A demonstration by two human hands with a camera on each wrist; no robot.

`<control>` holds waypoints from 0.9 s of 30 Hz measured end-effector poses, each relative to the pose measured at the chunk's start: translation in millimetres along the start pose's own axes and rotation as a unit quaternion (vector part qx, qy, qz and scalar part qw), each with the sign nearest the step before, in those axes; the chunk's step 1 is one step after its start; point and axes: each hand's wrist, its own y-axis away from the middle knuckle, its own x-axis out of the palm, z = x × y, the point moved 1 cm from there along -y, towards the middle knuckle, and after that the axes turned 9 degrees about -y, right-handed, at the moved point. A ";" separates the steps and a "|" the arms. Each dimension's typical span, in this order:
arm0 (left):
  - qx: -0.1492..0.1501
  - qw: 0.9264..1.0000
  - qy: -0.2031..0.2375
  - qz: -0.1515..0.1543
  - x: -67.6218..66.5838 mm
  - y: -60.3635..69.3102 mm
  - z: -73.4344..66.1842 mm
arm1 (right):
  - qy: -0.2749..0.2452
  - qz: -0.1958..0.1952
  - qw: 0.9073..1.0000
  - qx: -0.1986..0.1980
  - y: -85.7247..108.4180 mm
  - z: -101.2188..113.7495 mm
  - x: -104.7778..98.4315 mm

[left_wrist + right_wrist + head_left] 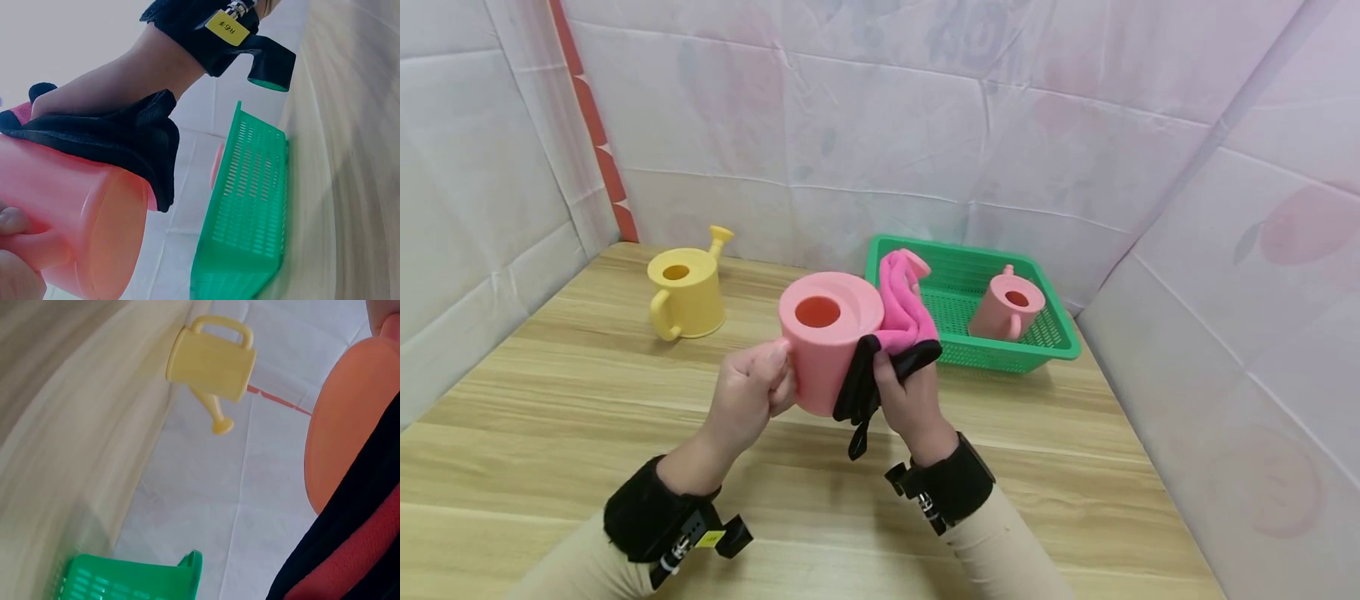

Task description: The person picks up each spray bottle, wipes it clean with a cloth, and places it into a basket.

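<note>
A pink watering can (823,367) is held above the table in the head view. My left hand (748,392) grips its handle, fingers curled round it. My right hand (913,400) holds a pink cloth with black edging (904,304) against the can's right side; the thumb lies over the black edge and the other fingers are mostly hidden. In the left wrist view, the can's base (115,240) faces the basket side, and the cloth's black edge (94,134) lies along its wall. The right wrist view shows the base (350,419) beside the cloth (356,556).
A green basket (1060,333) stands at the back right of the table (805,517), with another pink watering can (1006,308) inside. A yellow watering can (696,296) stands at the back left. Behind are draped walls (880,125).
</note>
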 end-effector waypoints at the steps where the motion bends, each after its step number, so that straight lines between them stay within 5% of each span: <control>1: 0.000 1.000 -0.003 -0.001 -0.4 0.1 0.0 | -0.004 -0.001 1.000 0.009 1.4 0.0 0.9; 7: -0.002 0.999 -0.038 -0.018 -3.0 1.0 -0.9 | -0.049 -0.002 0.998 0.047 8.5 1.7 8.2; 13: 0.010 0.998 -0.058 -0.032 -6.1 0.9 -1.6 | -0.073 -0.018 0.997 0.020 5.7 4.6 8.6; 19: 0.024 0.994 -0.094 -0.041 -7.7 3.3 0.4 | -0.076 -0.025 0.996 0.045 9.1 5.4 6.4; 23: 0.060 0.986 -0.152 -0.031 -9.2 6.3 5.5 | -0.088 -0.023 0.994 0.063 12.1 6.9 6.1; 27: 0.112 0.970 -0.216 -0.011 -10.6 9.0 11.7 | -0.105 -0.022 0.992 0.070 11.7 9.0 5.3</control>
